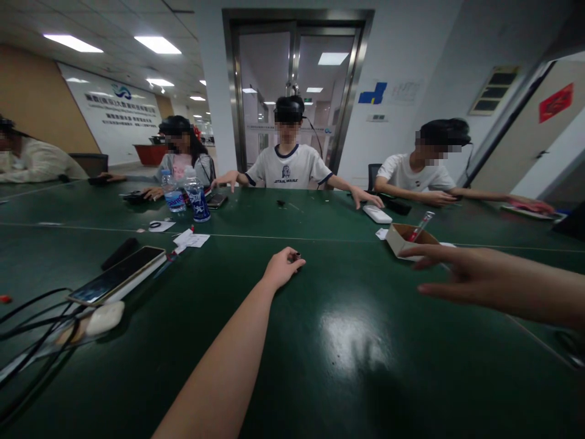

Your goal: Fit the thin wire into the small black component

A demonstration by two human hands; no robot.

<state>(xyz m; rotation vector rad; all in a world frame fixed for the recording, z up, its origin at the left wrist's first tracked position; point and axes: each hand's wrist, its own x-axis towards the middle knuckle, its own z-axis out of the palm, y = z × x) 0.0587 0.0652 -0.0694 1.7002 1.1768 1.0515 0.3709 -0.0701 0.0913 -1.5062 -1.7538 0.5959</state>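
My left hand (282, 269) rests on the green table (320, 366) near the middle, its fingers curled around a small dark round-ended object (298, 255). Only the tip of that object shows, so its kind is unclear. On the right, my right hand (450, 277) hovers over the table with fingers stretched out and apart, holding nothing. Just beyond its fingertips stands an open cardboard box (397, 244). A clear tube with red in it (421, 225) leans up out of the box. The box's lower right side is partly hidden by my hand.
At left lie a phone (119, 274) on a white box, black cables (41, 332) and a white rounded device (105, 318). Farther off are two bottles (197, 198), paper pieces (194, 239) and a white case (377, 214). Several people wearing headsets sit around the table.
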